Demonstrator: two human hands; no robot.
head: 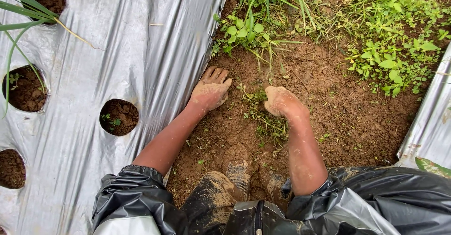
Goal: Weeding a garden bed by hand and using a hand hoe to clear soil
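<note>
Soil furrow [329, 108], bare brown earth, running between two raised beds. Left hand [210, 90]: mud-coated, palm down, fingers spread flat and open on the soil, holding nothing, lying against the edge of the silver plastic mulch sheet [141, 51] that covers the left bed. Right hand [281, 101]: mud-coated, curled into a loose fist with the fingers turned under, pressed into a small clump of pulled weeds [263, 115] near the middle of the furrow; whether the fingers actually grip the stems cannot be told. The clump lies between the two hands, touching the right one and just beside the left. Standing weeds [385, 42]: green, leafy, dense along the far end of the furrow and toward its right edge. Planting holes [119, 117]: round cut-outs in the left sheet, showing dark soil, some with tiny seedlings. Grass-like blades [19, 14] rise from a hole at the sheet's far left corner. A second silver sheet [430, 127] borders the furrow's right edge. Dark glossy rain-jacket sleeves [131, 197] and a muddy boot [237, 169] occupy the near end.
</note>
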